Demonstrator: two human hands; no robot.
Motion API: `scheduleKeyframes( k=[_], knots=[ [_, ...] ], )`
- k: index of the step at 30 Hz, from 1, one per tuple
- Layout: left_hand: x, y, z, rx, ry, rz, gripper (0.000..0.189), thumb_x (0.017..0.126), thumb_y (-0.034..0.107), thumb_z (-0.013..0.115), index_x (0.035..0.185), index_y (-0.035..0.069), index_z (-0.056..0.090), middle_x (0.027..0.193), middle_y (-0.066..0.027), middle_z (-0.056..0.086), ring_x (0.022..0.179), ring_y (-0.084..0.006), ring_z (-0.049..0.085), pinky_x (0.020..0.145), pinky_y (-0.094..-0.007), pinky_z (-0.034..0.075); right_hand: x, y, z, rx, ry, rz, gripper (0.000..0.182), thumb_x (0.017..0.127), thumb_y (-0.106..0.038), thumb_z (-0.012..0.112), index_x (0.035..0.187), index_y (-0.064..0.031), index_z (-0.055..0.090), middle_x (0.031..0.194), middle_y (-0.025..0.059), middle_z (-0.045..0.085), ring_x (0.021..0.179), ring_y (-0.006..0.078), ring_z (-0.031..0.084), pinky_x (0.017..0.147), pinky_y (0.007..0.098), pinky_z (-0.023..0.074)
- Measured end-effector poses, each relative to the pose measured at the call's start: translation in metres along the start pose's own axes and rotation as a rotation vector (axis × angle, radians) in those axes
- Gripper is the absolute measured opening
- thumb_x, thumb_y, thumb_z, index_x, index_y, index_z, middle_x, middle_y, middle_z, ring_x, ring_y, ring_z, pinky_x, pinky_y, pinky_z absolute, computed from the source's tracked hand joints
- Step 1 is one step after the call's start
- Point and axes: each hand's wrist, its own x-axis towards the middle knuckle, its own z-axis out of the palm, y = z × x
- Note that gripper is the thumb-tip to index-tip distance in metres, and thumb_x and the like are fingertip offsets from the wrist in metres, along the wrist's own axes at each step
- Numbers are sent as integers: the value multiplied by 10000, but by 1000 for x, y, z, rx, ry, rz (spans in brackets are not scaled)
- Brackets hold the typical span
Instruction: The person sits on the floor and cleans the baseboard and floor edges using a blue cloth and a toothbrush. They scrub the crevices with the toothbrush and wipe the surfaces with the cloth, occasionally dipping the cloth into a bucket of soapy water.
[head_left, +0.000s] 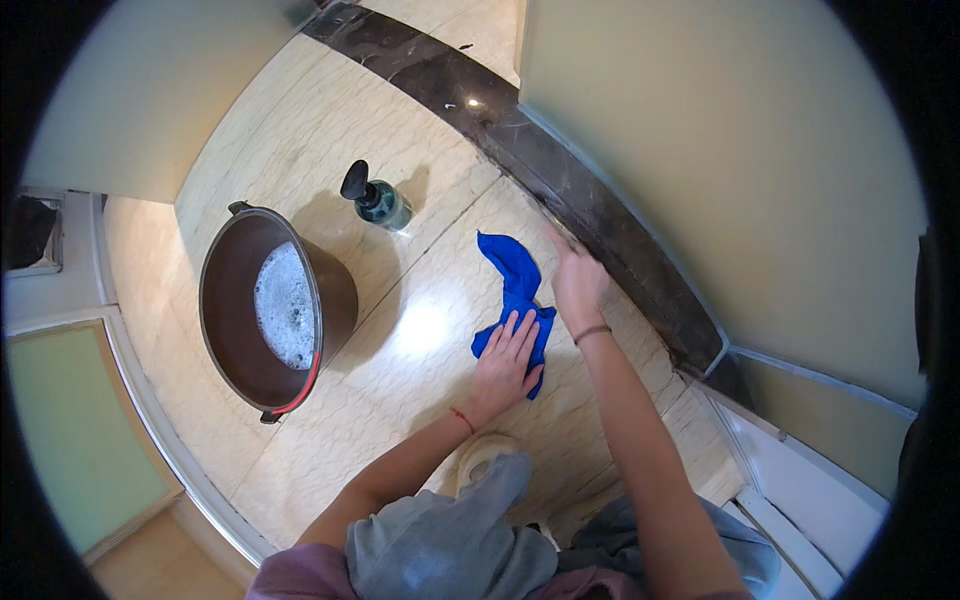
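My left hand (510, 365) lies flat, palm down, on a crumpled blue cloth (517, 277) on the marble-look tile floor. The cloth's far end trails loose past my fingertips. My right hand (580, 289) is at the foot of the dark stone sill (637, 255), index finger stretched along the joint between sill and floor. This hand is blurred, and a thin streak by the fingertip may be a slim tool or the joint itself. Its curled fingers are turned away, so whatever they hold is hidden.
A brown bucket (337, 289) with foamy water (286, 307) stands at the left. Beyond it is a teal pump bottle (390, 208) with a black head. Frosted panels (720, 150) rise from the sill on the right. A round beige object (480, 450) sits by my knee.
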Motion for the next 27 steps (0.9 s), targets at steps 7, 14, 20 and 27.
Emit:
scheduleKeyframes(
  k=[7,14,20,27],
  knots=[
    [2,1,0,-6,14,29,725,878,269,668,1476,-31,389,1592,-168,325,1464,-375,306,1179,-465,284,7,5,-7,-22,-47,21,623,788,22,595,1334,-274,640,910,202,712,716,354,712,623,463,575],
    [2,-1,4,-19,34,40,731,865,260,677,1471,-36,395,1588,-169,333,1461,-370,314,1181,-455,287,-40,29,0,-65,-90,119,735,821,10,576,1448,-367,507,1029,202,709,753,366,713,635,447,574],
    [1,-1,4,-25,31,32,739,868,267,681,1489,-6,388,1593,-157,329,1462,-379,314,1175,-472,293,2,8,-17,-125,-108,42,688,799,19,603,1379,-352,599,890,169,716,690,331,694,622,430,564],
    [-3,-3,6,-14,40,30,733,855,247,685,1482,-6,401,1589,-155,337,1459,-376,321,1175,-471,294,-45,37,-12,-144,-17,55,648,798,21,602,1337,-338,631,839,166,695,698,343,694,617,447,562]
  ],
)
